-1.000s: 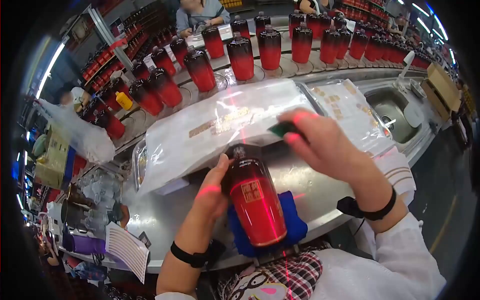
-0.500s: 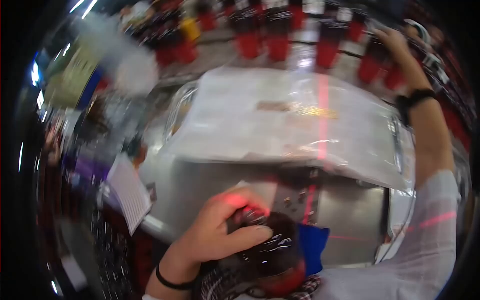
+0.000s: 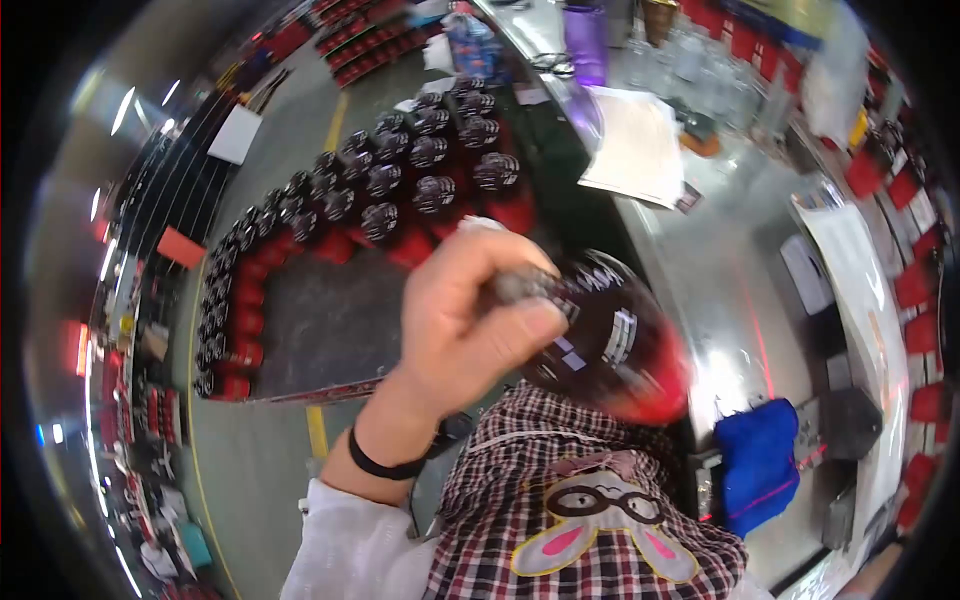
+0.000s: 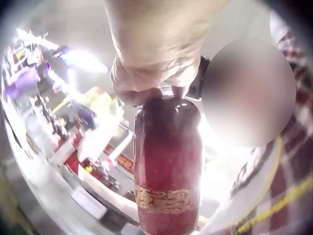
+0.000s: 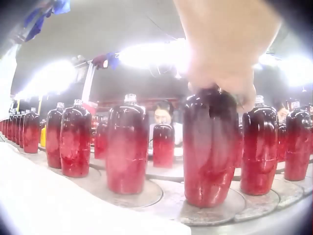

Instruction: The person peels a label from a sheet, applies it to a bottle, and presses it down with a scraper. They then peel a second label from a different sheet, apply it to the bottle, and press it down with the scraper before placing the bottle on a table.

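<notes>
My left hand (image 3: 450,320) grips a glossy black-to-red bottle (image 3: 620,340) by its neck, and the bottle is tilted in front of the checked apron. In the left wrist view that bottle (image 4: 168,147) hangs below the hand (image 4: 151,63), with a gold label band low on its side. The right wrist view shows my right hand (image 5: 220,73) with its fingers round the neck of another black-to-red bottle (image 5: 210,152), at the conveyor. That bottle's neck is hidden by the fingers.
Rows of capped-looking dark bottle tops (image 3: 430,150) stand on a dark platform (image 3: 320,320) at left. A blue cloth (image 3: 760,470) lies on the steel bench (image 3: 720,260), near papers (image 3: 635,150) and clear glassware (image 3: 690,70). More bottles (image 5: 128,147) line the conveyor (image 5: 166,210).
The head view has swung left. My left hand has carried its bottle from over the blue cloth towards the bottle rows. My right hand has left that bottle and reached a conveyor bottle.
</notes>
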`<state>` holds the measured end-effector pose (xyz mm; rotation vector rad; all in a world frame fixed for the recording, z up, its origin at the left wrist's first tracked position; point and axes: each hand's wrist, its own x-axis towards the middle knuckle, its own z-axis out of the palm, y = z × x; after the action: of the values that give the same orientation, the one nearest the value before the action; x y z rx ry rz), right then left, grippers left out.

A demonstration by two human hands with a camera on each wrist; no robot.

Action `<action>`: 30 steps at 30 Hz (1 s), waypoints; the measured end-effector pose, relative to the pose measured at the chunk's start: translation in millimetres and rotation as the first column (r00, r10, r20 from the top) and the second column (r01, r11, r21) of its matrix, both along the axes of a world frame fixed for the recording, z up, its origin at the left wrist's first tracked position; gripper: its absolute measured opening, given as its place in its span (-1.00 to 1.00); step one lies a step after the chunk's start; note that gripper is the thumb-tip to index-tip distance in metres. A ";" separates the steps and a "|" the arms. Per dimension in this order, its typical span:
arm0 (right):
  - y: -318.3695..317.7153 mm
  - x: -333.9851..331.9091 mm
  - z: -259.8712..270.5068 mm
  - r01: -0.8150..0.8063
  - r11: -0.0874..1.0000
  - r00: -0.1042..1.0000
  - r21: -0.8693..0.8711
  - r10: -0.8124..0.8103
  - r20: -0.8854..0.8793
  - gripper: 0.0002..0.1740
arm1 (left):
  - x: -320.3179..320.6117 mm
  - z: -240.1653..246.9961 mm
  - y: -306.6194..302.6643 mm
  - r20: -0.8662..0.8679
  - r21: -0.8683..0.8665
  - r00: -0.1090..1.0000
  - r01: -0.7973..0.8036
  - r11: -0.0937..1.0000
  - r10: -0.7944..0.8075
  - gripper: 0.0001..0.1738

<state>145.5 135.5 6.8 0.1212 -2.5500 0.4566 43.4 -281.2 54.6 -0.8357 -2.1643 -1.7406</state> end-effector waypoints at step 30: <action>175.8 6.4 87.1 0.569 0.757 0.819 0.322 -0.557 -0.137 -0.54 | 156.0 -178.5 -675.5 -0.429 -0.677 -0.543 -0.337 -0.655 0.722 -0.30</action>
<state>151.9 311.2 93.9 -0.5051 -2.4434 -0.2390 199.5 -956.8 -123.9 1.7733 -1.9752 0.2755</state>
